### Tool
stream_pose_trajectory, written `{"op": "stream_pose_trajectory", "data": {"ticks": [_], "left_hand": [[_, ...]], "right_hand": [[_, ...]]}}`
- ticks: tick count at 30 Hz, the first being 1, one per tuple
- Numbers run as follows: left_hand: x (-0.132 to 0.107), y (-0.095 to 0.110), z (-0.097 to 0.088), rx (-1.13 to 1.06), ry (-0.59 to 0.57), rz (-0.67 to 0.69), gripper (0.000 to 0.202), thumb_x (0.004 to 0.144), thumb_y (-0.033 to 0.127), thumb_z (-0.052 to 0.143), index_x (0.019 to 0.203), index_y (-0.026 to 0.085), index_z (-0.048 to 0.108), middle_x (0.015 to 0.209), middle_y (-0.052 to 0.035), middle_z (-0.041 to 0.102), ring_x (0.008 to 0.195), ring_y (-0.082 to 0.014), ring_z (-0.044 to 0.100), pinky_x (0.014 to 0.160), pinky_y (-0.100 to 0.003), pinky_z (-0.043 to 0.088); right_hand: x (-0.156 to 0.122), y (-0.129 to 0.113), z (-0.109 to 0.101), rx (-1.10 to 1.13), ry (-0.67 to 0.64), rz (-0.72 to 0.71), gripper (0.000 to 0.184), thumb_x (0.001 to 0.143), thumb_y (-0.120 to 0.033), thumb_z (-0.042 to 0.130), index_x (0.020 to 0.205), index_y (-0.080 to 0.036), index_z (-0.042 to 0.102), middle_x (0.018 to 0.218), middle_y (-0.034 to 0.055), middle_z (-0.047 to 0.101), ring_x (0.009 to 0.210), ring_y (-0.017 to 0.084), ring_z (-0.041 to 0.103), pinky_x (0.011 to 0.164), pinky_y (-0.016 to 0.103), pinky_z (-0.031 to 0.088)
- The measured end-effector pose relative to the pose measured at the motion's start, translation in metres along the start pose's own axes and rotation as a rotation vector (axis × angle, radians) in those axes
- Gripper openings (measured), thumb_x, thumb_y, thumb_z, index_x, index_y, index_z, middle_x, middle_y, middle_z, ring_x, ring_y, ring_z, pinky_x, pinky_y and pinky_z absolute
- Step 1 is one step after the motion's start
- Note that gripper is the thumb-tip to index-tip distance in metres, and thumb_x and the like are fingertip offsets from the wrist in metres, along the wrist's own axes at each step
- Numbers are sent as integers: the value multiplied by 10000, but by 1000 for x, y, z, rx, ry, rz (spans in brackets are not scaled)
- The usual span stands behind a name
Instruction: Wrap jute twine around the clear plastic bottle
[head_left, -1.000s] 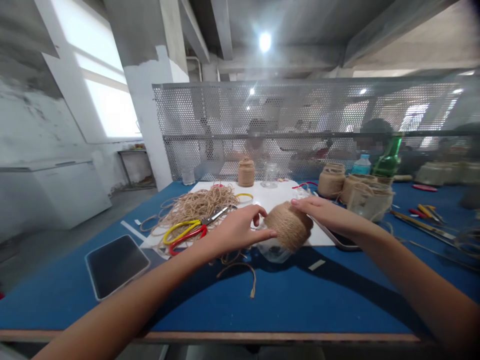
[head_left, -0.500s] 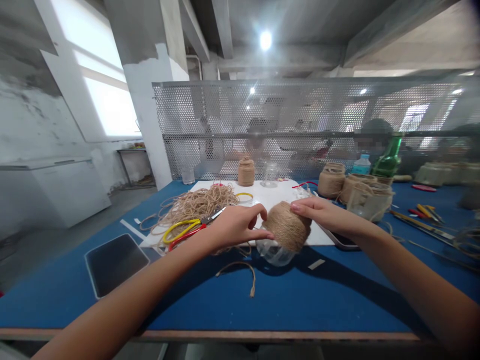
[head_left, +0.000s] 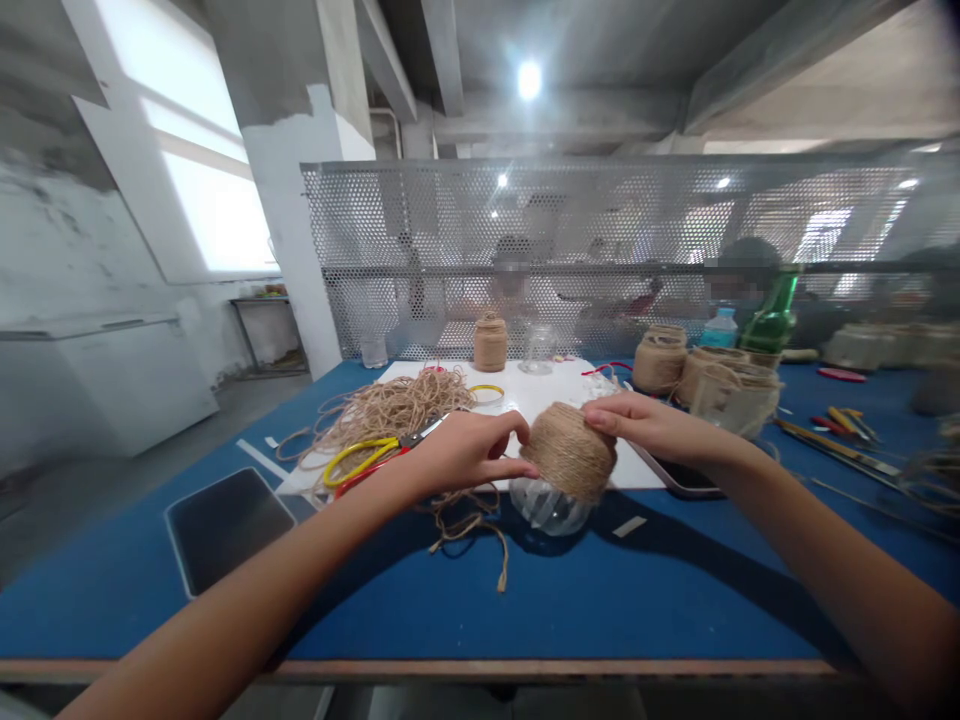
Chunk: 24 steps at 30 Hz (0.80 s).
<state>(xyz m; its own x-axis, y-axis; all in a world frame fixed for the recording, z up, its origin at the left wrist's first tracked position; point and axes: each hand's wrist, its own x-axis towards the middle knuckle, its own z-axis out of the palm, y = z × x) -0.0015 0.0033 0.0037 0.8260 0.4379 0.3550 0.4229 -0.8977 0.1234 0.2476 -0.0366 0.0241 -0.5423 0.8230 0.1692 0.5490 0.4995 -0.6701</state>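
Twine-wrapped glass jar [head_left: 570, 452] sits tilted between both hands, over the front edge of a white board [head_left: 540, 390]. Fingers of the left hand [head_left: 469, 452] are curled, their tips pressed into the jar's left flank. Fingers of the right hand [head_left: 652, 425] lie closed together, tips on its upper right side. The jar is gripped between the two sets of fingertips (whether its low end also touches the table, I cannot tell).

Coverage: tight, even turns of jute twine cover most of the body. Done portion runs from the top of the jar down to the lower band. Left: a bare end of ribbed glass [head_left: 547, 508], facing down and toward the camera.

Outward from the hands: a loose twine length [head_left: 469, 530] lies on the blue table top [head_left: 525, 600], below the left wrist. Its link to the jar is hidden. Further left are scissors with yellow and red handles [head_left: 367, 462], beside a tangled twine heap [head_left: 382, 405].

At the far edge of the board stand a finished-looking wrapped jar [head_left: 490, 343] and a bare glass jar [head_left: 537, 350]. To the right, two more wrapped jars [head_left: 658, 362] stand near a green glass bottle [head_left: 772, 320]. A phone [head_left: 679, 480] lies just beyond the right wrist.
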Motion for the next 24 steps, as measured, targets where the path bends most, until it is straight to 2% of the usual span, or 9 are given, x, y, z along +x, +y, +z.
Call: {"op": "stream_pose_trajectory", "data": {"ticks": [4,10,19,24], "left_hand": [[-2,1,-2,30,52,70,345,820,526,467,881,197,550,609,40,538,533,-83,469,529,-182,292],[-4,2,-2,90,134,133,310,860,473,431,851,190,557,686,11,593,593,-93,504,552,-194,303],[-4,2,0,79,56,101,294,879,438,403,870,193,566,787,-10,618,662,-106,528,592,-198,333],[-5,0,2,121,110,139,270,885,404,408,839,187,561,740,1,606,645,-99,524,561,-201,325]], "right_hand": [[0,-1,0,-16,12,10,431,859,-534,326,637,-171,398,641,-23,355,627,118,356,602,261,315],[0,-1,0,-28,21,22,423,866,-518,322,631,-173,385,639,-26,340,624,115,349,605,264,309],[-1,-4,-1,-10,-16,13,409,873,-493,327,613,-179,357,620,-32,321,598,108,333,583,256,293],[-1,-3,-1,-10,-16,13,417,866,-511,329,613,-180,358,618,-34,319,594,108,335,582,259,293]]}}
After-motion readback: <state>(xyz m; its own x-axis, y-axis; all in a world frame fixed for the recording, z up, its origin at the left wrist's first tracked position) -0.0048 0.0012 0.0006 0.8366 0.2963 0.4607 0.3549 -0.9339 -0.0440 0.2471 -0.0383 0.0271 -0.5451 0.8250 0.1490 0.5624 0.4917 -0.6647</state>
